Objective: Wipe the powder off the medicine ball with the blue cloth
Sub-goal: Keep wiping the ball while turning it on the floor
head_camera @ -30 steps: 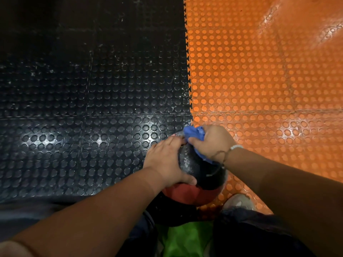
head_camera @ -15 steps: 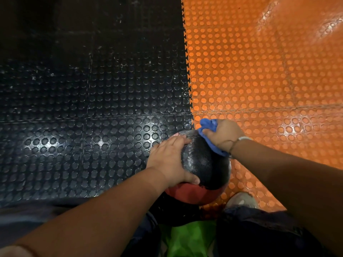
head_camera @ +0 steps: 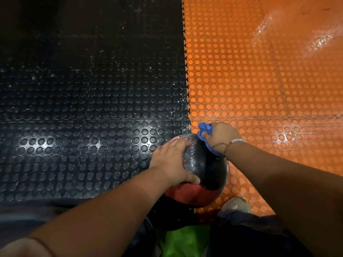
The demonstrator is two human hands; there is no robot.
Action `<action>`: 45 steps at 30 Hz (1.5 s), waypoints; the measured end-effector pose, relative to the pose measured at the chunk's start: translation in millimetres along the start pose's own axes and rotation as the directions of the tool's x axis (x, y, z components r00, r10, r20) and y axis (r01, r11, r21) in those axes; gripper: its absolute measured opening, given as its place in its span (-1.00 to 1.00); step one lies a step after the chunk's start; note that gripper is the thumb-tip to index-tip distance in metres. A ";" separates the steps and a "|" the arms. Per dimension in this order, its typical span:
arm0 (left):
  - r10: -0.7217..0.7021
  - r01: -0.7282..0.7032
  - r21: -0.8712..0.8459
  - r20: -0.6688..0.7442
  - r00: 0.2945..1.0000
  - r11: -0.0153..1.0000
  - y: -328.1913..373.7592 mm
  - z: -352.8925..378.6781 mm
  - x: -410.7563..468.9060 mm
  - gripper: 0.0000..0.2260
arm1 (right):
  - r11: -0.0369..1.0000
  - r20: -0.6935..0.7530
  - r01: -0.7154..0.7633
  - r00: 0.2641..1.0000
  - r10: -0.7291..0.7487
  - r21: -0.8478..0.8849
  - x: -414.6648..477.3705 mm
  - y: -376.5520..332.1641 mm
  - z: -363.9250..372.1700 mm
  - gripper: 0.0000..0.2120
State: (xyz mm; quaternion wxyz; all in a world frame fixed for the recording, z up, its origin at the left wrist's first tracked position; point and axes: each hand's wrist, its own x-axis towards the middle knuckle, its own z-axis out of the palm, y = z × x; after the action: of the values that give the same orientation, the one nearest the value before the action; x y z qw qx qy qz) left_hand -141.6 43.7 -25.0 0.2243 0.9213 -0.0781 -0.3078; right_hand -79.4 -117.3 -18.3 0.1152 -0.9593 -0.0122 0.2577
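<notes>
You are down on the floor of a gym or training room. Beyond and to the left of your left hand (head_camera: pixel 170 160) lie black rubber tiles (head_camera: pixel 92 108) covered in raised round studs. Beyond and to the right of your right hand (head_camera: pixel 220 138), which grips the blue cloth (head_camera: pixel 203 127), the same studded tiles are orange (head_camera: pixel 259 80). A toothed, interlocking seam (head_camera: pixel 186 71) joins the two colours and runs away from you, straight ahead of your hands, as in snap-together workout matting. Between your hands sits a black and red medicine ball (head_camera: pixel 206 167), a piece of exercise kit, with your left palm laid flat on it. The tiles show glare patches, and the black ones have pale scuffs and specks.
</notes>
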 end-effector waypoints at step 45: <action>-0.002 0.004 -0.062 0.029 1.000 0.998 -10.1 7.6 -4.6 0.05 | 0.909 -0.095 0.417 0.905 -0.414 0.005 -33.1 4.5 14.1 -0.66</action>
State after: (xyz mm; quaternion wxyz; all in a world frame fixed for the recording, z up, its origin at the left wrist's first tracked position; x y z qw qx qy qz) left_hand -149.8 51.1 -32.6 0.2512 0.9095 -0.0702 -0.3238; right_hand -115.2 -121.4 -14.9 0.1799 -0.9439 -0.2076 0.1832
